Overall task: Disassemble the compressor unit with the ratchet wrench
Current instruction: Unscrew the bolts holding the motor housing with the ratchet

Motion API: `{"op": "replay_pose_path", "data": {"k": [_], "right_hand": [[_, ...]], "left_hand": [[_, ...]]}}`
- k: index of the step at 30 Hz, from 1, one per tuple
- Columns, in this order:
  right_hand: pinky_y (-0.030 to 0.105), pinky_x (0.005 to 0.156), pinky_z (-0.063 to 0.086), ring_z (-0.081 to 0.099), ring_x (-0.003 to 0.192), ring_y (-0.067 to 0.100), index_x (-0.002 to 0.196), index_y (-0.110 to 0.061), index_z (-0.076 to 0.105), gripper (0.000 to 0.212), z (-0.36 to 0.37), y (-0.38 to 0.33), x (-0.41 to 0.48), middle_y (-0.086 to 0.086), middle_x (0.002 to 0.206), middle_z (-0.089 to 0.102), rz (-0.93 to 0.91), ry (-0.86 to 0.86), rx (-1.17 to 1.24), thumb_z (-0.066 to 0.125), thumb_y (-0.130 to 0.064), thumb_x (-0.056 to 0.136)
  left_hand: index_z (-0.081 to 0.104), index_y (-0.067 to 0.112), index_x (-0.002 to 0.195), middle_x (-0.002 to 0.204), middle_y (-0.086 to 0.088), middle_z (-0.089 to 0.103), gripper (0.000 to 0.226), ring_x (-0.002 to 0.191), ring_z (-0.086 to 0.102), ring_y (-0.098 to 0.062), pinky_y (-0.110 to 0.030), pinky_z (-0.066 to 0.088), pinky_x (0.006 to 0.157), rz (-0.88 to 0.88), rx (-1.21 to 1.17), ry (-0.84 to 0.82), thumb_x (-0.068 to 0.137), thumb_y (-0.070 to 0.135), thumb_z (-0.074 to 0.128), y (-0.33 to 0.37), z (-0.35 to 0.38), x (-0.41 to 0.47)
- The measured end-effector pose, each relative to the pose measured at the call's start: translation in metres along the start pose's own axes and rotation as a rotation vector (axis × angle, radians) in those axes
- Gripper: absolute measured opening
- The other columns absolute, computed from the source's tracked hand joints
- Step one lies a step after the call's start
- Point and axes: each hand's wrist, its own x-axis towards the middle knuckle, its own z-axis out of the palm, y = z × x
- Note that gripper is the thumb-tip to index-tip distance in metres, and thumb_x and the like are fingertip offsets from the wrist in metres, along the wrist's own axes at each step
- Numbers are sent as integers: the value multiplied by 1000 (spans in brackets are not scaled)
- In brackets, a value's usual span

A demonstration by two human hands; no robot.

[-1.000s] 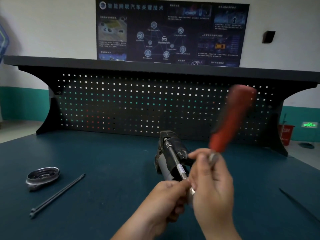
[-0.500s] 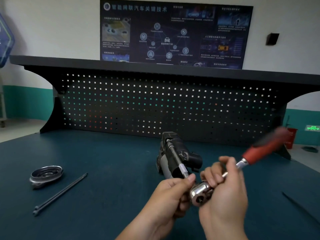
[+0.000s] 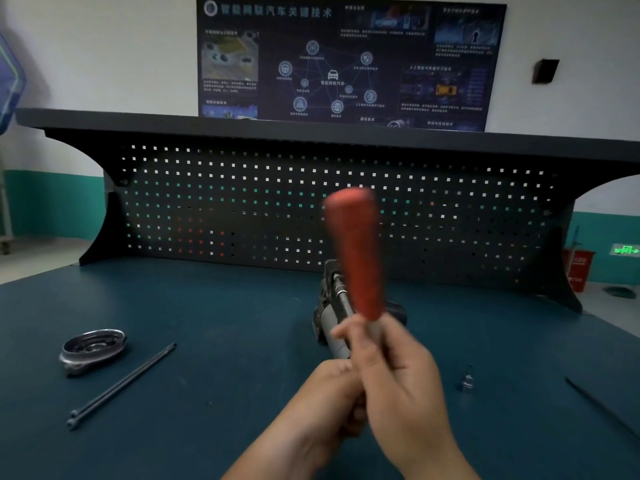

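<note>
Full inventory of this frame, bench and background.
Ratchet wrench with red handle: 1, red, raised at centre, blurred
Grey-and-black compressor unit: 1, centre of teal bench, behind the wrench
Round silver metal cover: 1, bench left
Long thin dark rods: 2, beside the cover
Single thin dark rod: 1, bench far right
Small silver socket: 1, bench right of centre
Black pegboard: 1, back of bench
Dark blue poster: 1, wall above
Right hand: 1, grips wrench below handle
Left hand: 1, fingers curled under right hand, hold hidden

A dark poster [image 3: 349,64] hangs on the wall above the black pegboard [image 3: 242,209]. Right of the pegboard are a red bin [image 3: 577,270] and a green exit sign [image 3: 625,250].
</note>
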Motion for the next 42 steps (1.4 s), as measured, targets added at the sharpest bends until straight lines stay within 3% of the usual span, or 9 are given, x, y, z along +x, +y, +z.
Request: {"op": "replay_pose_path", "data": {"k": [3,6,13,17,21,27,34,36,42], "right_hand": [[15,43,31,31,40,3,64,-24,58,29,-4,-3,8,-9,44,34,294,419,608,54,-40,88],[19,47,29,29,39,4,69,-20,47,32,-12,3,12,-11,44,32,395,647,773,41,-31,98],[18,53,41,49,54,4,84,-37,58,20,-10,8,5,-14,57,55,-99,14,-115,42,-49,86],[15,70,33,45,66,4,80,-36,48,15,-6,6,5,-22,62,51,-244,-346,-353,45,-49,87],[12,53,35,50,55,4,87,-35,64,25,-4,2,2,-13,54,54,-62,-50,-98,48,-54,84],[15,41,28,29,40,4,68,-18,48,32,-13,5,13,-9,44,33,329,553,748,42,-28,97],[15,59,39,49,57,5,78,-28,60,30,-2,13,2,-13,59,57,-154,-36,-142,44,-50,91],[19,70,41,51,68,10,79,-23,62,44,1,13,-2,-6,65,60,-210,-123,-301,38,-58,93],[14,41,30,31,40,4,57,-24,62,31,0,0,7,-9,43,33,341,382,711,53,-33,86]], "left_hand": [[45,19,42,42,5,33,38,33,28,-4,-14,15,37,-52,-104,-22,71,33,65,-4,-2,2],[47,19,42,42,7,34,38,34,28,-2,-14,16,37,-27,-114,-24,65,45,62,-1,5,1],[47,18,55,49,3,40,30,43,35,-7,-21,17,46,-41,38,-30,80,27,60,-5,-4,2],[66,19,67,62,11,63,23,66,62,-2,-21,46,63,86,-106,-20,61,40,60,-6,0,-2],[56,14,67,64,-12,44,21,60,42,-23,-27,20,61,24,-57,-21,80,30,57,-5,0,1],[49,19,41,42,8,33,37,33,27,-1,-12,16,34,-30,-159,-24,66,43,62,-1,7,0],[50,16,67,57,-11,42,23,52,39,-25,-38,14,63,-32,-72,-1,78,32,62,-3,5,-1],[55,21,75,61,-1,54,20,57,52,-15,-26,38,56,23,-70,-14,71,40,58,0,5,-3],[49,14,58,47,-3,37,28,35,25,-6,-13,17,35,-77,-128,87,71,29,67,-3,3,4]]}}
